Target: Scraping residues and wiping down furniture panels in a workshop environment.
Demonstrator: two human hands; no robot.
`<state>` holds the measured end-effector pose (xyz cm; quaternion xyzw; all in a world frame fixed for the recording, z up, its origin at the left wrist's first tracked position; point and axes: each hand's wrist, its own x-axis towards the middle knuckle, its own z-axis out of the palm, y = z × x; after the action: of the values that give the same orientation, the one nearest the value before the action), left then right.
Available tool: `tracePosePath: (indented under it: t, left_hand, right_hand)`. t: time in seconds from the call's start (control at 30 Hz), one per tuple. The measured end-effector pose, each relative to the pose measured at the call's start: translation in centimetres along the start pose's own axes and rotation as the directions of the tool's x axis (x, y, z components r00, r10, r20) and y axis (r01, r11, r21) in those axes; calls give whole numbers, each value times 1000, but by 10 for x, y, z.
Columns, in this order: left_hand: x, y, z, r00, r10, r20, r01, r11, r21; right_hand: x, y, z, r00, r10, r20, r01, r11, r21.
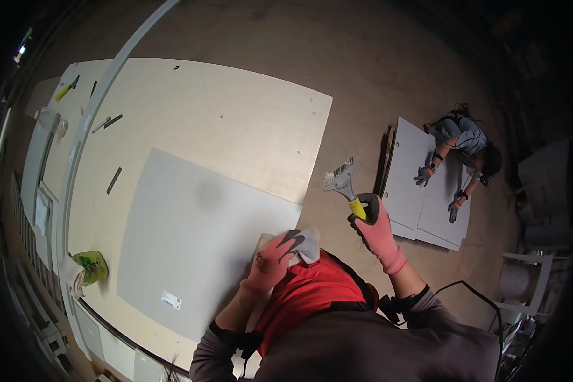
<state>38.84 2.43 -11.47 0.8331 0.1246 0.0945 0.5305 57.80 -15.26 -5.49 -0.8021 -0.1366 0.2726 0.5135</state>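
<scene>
In my right hand (377, 234), gloved in pink and black, is a scraper (344, 185) with a yellow handle and a wide metal head. Whitish residue clings to one corner of the head, which points up and away from me. My left hand (268, 262), gloved alike, grips a pale grey cloth (308, 246) close to my red apron (312, 286). Just left of that hand lies a flat light-grey panel (191, 235) with a small white label (170, 300) near its lower edge. The panel rests on a large cream tabletop (235, 95).
A green pack (93, 267) with a whitish cloth sits at the table's left edge. Dark strips (114, 181) and another yellow-handled tool (67, 88) lie farther up. A pale rail (76, 153) crosses the left side. At right, a co-worker (468, 137) leans over stacked grey panels (407, 172).
</scene>
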Motion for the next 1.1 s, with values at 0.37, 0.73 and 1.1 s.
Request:
tracePosePath:
  t: [0.37,0.73,1.1]
  left_hand:
    - [-45,-172,-215,368,-271,-889,928,168,333]
    - [-43,-197,-223,462,-176,-869,872,272,408]
    - [-34,-212,-252,462,-173,-870,838,406,364]
  right_hand:
    - [-23,15,50,873,-5,488,439,446,-780]
    - [-5,12,63,835,23,550,525,266,-808]
    - [16,1,62,792,74,607,573,255,-779]
